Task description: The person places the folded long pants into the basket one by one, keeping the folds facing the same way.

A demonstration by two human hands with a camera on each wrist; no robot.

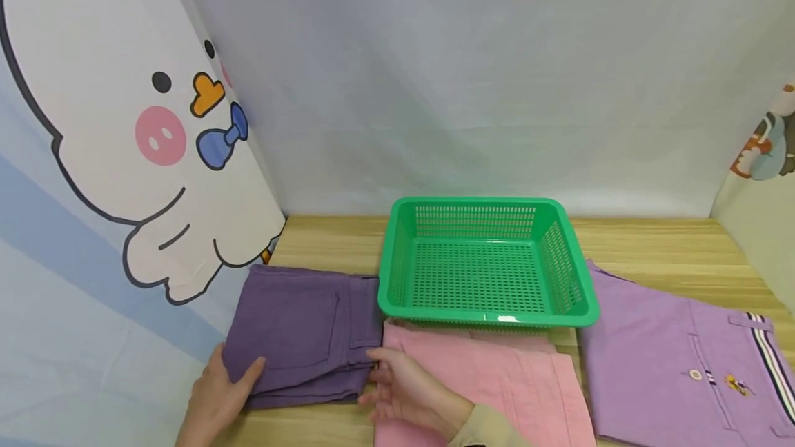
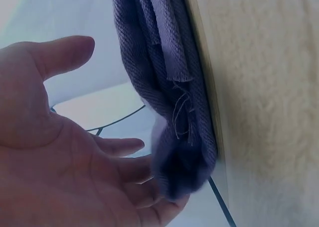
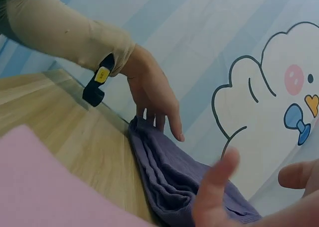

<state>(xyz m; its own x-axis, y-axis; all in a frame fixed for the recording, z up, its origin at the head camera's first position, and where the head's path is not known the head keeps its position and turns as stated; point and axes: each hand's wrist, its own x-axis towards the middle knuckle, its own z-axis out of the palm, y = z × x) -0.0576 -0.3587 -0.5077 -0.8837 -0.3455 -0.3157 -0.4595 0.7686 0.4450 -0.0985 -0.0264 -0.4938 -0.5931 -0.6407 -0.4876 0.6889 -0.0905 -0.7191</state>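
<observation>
Item: 1 folded purple garment [image 1: 292,323], L hand [image 1: 217,392] & R hand [image 1: 413,388] both wide at opp. edges; we judge squaring-up step, next prob. needs 2-hand grip

From above and before the folded dark-purple garment [image 1: 286,316], the head view looks forward and down, widest; the left wrist view faces its edge close up, turned sideways; the right wrist view looks across from its right. All share the left hand [image 1: 217,392].
</observation>
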